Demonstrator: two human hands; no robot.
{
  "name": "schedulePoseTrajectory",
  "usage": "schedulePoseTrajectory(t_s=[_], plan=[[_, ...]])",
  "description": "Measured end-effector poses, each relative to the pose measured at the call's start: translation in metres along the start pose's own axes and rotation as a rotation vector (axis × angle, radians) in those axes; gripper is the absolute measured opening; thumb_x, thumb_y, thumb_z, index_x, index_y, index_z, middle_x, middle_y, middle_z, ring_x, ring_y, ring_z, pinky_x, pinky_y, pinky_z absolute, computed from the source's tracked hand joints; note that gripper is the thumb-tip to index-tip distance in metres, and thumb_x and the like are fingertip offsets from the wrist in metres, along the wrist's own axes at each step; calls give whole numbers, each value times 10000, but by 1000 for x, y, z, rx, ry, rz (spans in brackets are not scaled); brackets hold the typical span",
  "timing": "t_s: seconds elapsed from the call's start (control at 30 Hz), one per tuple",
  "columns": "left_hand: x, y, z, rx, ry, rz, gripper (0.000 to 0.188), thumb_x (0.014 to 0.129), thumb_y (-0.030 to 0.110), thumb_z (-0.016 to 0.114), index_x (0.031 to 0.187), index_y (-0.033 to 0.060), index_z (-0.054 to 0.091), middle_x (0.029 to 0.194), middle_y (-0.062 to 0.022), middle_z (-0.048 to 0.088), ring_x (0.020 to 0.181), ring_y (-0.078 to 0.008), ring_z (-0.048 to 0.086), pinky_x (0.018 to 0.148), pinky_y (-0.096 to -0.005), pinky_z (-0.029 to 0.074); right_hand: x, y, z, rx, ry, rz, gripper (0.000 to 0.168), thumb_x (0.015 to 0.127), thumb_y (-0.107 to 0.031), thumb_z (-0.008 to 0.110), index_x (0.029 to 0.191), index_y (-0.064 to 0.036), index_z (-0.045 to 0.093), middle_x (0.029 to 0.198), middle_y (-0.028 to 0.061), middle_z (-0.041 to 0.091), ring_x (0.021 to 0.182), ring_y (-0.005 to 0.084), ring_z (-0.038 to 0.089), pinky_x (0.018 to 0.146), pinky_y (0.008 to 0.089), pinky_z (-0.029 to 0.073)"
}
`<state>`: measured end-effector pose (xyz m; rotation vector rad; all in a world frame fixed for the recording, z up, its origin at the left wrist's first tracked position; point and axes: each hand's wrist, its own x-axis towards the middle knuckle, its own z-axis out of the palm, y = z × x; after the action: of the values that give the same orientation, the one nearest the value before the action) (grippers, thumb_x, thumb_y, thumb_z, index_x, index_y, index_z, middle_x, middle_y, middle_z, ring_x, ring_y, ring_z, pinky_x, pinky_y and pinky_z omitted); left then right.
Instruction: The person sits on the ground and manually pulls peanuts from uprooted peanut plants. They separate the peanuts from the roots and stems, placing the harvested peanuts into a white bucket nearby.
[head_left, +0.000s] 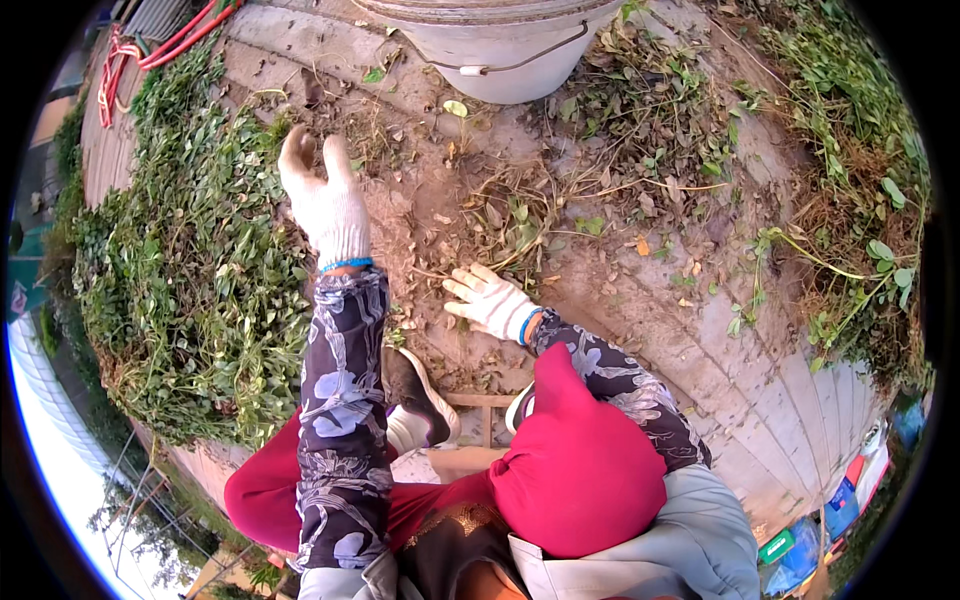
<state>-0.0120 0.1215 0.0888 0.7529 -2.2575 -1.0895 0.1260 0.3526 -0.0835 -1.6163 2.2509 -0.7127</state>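
My left hand (324, 202), in a white knitted glove with a blue cuff edge, is raised beside the big heap of leafy green plants (195, 255). Its thumb and fingers are apart, with nothing seen between them. My right hand (491, 304), gloved the same way, reaches palm down over the dirt-strewn floor. The fingers are spread close to a small clump of wilted stems and leaves (517, 225); whether they touch it I cannot tell. Beyond both hands stands a white plastic bucket (510, 64) with a wire handle; its inside is out of view.
More uprooted plants with roots (855, 285) lie along the right side. Dry leaves and stems (652, 112) are scattered right of the bucket. Red hoses or straps (112, 75) sit at the far left. My knees and shoes (420, 405) are close below, and coloured bags (840, 510) lie lower right.
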Motion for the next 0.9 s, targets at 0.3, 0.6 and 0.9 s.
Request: schedulePoseTrajectory(t_s=[0.3, 0.6, 0.9], plan=[[-181, -276, -102, 780, -22, -1176, 842, 881, 653, 567, 1486, 71, 499, 1430, -315, 560, 1268, -461, 589, 1060, -538, 483, -35, 121, -96, -370, 317, 316, 276, 878, -183, 603, 1123, -201, 728, 1252, 52, 680, 1326, 293, 538, 1183, 514, 354], [-169, -29, 135, -219, -586, -606, 634, 1040, 396, 566, 1534, 20, 439, 1511, -223, 487, 1359, -325, 503, 1123, -436, 420, -106, 50, -153, -186, 626, 443, 396, 673, -317, 845, 1039, -215, 733, 1162, 0, 692, 1284, 374, 542, 1092, 597, 420], [-77, 27, 69, -162, -961, -288, 257, 1034, 160, 633, 1249, 23, 668, 917, -48, 698, 732, -104, 614, 682, -265, 518, -263, 88, -99, -127, 860, 2054, 377, 928, -350, 741, 1111, -23, 691, 1193, 185, 671, 1150, 356, 626, 978, 413, 497]])
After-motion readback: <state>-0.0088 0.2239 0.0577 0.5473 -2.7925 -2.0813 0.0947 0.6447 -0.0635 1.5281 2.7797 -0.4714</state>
